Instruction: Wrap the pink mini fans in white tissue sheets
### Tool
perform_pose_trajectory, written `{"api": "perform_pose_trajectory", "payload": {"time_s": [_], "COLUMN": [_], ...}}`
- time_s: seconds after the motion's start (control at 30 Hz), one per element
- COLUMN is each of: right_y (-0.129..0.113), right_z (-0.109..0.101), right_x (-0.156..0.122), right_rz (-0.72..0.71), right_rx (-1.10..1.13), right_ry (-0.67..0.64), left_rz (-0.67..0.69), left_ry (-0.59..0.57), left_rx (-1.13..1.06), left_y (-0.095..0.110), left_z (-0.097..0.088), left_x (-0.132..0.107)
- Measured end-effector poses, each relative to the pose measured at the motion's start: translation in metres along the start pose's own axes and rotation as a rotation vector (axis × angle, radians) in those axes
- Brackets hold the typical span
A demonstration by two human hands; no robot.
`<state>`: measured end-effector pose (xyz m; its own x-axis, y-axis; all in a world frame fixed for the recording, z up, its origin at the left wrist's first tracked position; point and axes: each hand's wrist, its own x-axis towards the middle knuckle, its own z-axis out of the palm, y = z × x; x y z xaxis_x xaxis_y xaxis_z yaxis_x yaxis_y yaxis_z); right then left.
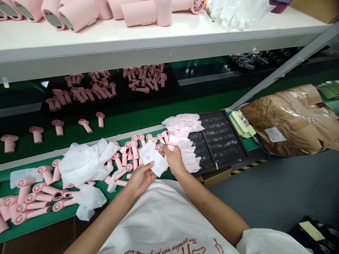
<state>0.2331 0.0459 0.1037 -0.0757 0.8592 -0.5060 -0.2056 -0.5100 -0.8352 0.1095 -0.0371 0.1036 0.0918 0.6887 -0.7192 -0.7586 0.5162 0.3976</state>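
A white pouch (152,158) with a small printed mark is pinched between the thumb and fingers of my left hand (141,179). Beside it, my right hand (173,160) is closed on a pink handheld fan (173,140), its fingertips at the pouch's upper right edge. Most of this fan's body is hidden by the hand. Loose pink fans (134,152) lie on the green work surface just beyond the pouch. To the right of my right hand, a row of fans in white pouches (189,155) rests on the left side of a black tray (221,141).
A pile of white pouches (83,160) lies among more fans at left. Several fans (58,127) stand spaced along a green belt (127,116). Above runs a white shelf (185,38) with large pink fans. A brown plastic-wrapped package (293,120) sits at right beside light green boxes (242,123).
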Motion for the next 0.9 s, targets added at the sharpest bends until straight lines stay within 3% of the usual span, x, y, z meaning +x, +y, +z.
{"api": "perform_pose_trajectory", "payload": {"time_s": [0.13,0.23,0.33,0.47,0.6,0.9], "right_y": [-0.002,-0.008,-0.015,-0.02,-0.026,-0.032], "right_z": [-0.028,-0.041,-0.041,-0.035,-0.03,-0.023], "right_x": [-0.025,-0.057,-0.085,-0.101,-0.1,-0.088], "right_rz": [0.106,0.212,0.195,0.124,-0.02,-0.293], "right_rx": [-0.049,-0.08,-0.114,-0.172,-0.196,-0.552], "right_ry": [-0.015,-0.227,-0.426,-0.525,-0.521,-0.349], "left_rz": [0.122,0.158,0.197,0.207,0.186,0.23], "left_ry": [0.125,0.212,0.247,0.241,0.211,0.191], "left_rx": [-0.147,-0.192,-0.196,-0.209,-0.189,-0.229], "left_y": [0.015,0.026,0.03,0.031,0.029,0.03], "left_z": [0.003,0.007,0.011,0.013,0.021,0.036], "left_x": [0.0,-0.002,-0.002,0.001,-0.002,-0.014]}}
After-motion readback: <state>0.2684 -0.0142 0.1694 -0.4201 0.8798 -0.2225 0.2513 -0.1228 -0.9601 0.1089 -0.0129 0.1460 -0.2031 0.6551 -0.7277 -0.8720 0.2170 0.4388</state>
